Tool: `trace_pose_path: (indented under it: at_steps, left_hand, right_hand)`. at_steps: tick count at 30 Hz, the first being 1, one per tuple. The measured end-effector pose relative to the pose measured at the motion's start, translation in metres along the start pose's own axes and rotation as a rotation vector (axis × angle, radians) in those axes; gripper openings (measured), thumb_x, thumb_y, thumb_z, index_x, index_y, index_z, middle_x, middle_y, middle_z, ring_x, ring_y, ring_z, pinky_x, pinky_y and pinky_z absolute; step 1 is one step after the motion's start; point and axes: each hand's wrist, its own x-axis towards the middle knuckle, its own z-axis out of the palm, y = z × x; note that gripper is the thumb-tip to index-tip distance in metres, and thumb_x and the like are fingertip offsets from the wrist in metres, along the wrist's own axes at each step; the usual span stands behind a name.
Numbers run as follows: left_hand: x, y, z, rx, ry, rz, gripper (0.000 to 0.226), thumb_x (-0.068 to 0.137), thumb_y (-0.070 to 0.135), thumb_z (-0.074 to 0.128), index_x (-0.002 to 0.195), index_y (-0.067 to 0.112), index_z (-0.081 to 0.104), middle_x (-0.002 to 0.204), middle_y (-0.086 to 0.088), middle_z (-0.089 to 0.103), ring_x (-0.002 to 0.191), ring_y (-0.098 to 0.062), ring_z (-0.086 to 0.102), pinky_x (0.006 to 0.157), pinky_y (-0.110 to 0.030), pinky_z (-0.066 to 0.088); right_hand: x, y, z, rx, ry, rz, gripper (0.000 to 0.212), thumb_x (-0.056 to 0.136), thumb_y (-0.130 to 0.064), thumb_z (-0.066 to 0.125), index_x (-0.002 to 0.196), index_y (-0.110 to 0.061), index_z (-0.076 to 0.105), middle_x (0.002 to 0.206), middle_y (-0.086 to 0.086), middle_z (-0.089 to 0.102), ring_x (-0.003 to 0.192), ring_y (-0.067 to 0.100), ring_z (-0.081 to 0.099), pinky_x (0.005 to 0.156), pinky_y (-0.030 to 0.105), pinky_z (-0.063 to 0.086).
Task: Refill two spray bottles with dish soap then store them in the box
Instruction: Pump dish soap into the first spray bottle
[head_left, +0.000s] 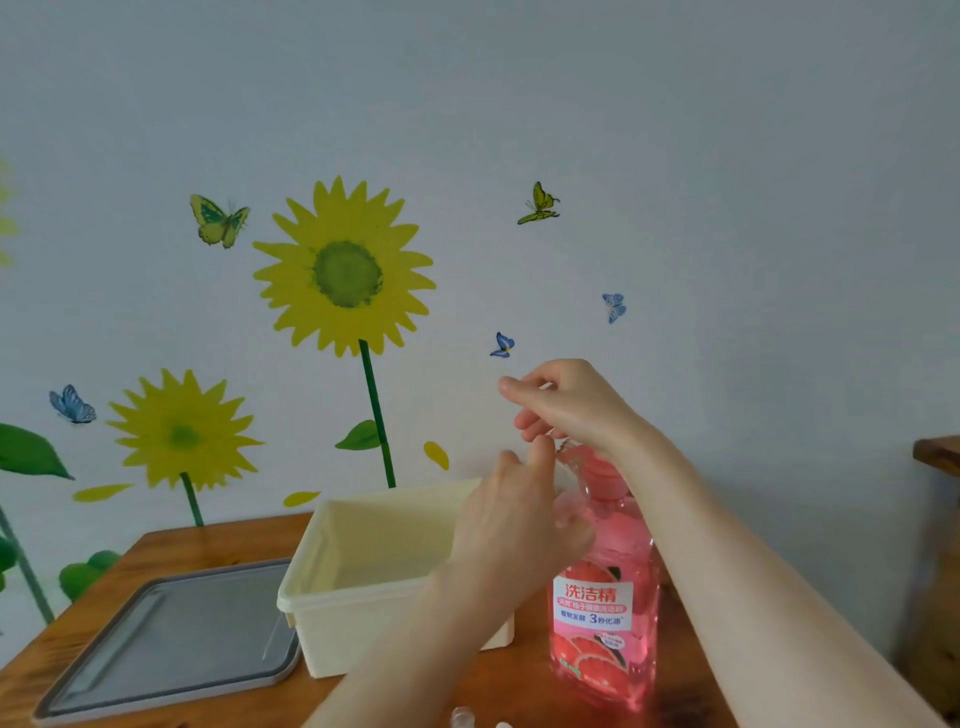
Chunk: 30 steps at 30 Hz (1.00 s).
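The refill step looks underway: the soap bottle (605, 613) stands on the tabletop (208, 543) just beside the box (374, 629). The right hand (569, 402) curls above its pump and the left hand (519, 519) reaches its neck; I cannot tell whether either grips anything. Next, the nozzle needs an open mouth beneath it.

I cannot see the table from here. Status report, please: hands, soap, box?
Right hand over dish soap bottle pump, left hand in front; grips unclear. Box open, lid beside it. No obstruction seen.
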Motion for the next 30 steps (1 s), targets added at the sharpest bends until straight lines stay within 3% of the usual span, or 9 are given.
trace_pose_path:
  at_steps: [3,9,14,16,20,25,30]
  left_hand:
    - [0.007,0.001,-0.007,0.071,0.021,0.040,0.058,0.086,0.039,0.051,0.134,0.023,0.024,0.104,-0.005,0.045,0.095,-0.028,0.056,0.073,-0.031,0.044]
    - [-0.003,0.000,0.004,-0.009,-0.012,-0.026,0.059,0.083,0.034,0.055,0.133,0.022,0.025,0.101,-0.005,0.045,0.094,-0.030,0.058,0.080,-0.035,0.050]
    - [0.009,0.001,-0.012,0.042,-0.018,0.025,0.060,0.084,0.034,0.055,0.134,0.022,0.024,0.106,-0.006,0.047,0.095,-0.028,0.056,0.077,-0.033,0.048]
    - [0.007,0.002,-0.007,-0.006,-0.007,0.018,0.060,0.083,0.033,0.055,0.134,0.022,0.025,0.103,-0.006,0.048,0.091,-0.028,0.056,0.076,-0.033,0.049]
    - [-0.004,0.000,0.003,-0.055,-0.030,-0.012,0.062,0.082,0.031,0.056,0.134,0.020,0.025,0.099,-0.007,0.048,0.088,-0.029,0.058,0.079,-0.038,0.052]
    - [0.008,0.000,-0.013,0.063,0.012,0.052,0.059,0.084,0.037,0.055,0.133,0.019,0.027,0.105,-0.009,0.049,0.093,-0.030,0.057,0.078,-0.034,0.050]
    - [-0.006,0.002,0.004,-0.212,0.001,-0.039,0.063,0.081,0.027,0.060,0.135,0.023,0.027,0.096,-0.005,0.048,0.085,-0.025,0.056,0.073,-0.030,0.047]
  right_hand:
    - [0.001,-0.008,-0.005,0.007,-0.004,0.016,0.030,0.083,-0.045,0.059,0.089,-0.015,0.063,0.079,0.002,0.071,0.082,0.026,0.071,0.062,0.031,0.051]
    - [-0.004,-0.001,0.006,-0.105,0.025,-0.040,0.030,0.082,-0.047,0.058,0.083,-0.018,0.064,0.072,-0.003,0.071,0.073,0.018,0.071,0.075,0.033,0.056]
    - [-0.005,-0.018,-0.005,-0.040,-0.075,0.033,0.041,0.087,-0.035,0.058,0.104,0.003,0.061,0.083,0.009,0.070,0.067,0.021,0.061,0.052,0.022,0.045]
    - [-0.004,-0.014,-0.006,-0.028,-0.039,-0.002,0.034,0.086,-0.037,0.059,0.097,-0.006,0.064,0.083,0.007,0.071,0.070,0.023,0.067,0.053,0.023,0.049]
    - [-0.003,-0.001,0.007,-0.181,-0.048,-0.036,0.024,0.081,-0.046,0.058,0.082,-0.022,0.063,0.074,-0.005,0.070,0.076,0.021,0.072,0.072,0.032,0.055]
    - [-0.005,-0.019,-0.004,-0.034,-0.077,-0.006,0.026,0.088,-0.035,0.057,0.094,-0.010,0.064,0.079,0.004,0.069,0.074,0.024,0.066,0.056,0.025,0.048]
    - [-0.011,-0.006,0.004,-0.191,0.015,-0.063,0.029,0.083,-0.039,0.057,0.085,-0.012,0.065,0.077,0.003,0.072,0.075,0.024,0.071,0.063,0.031,0.054]
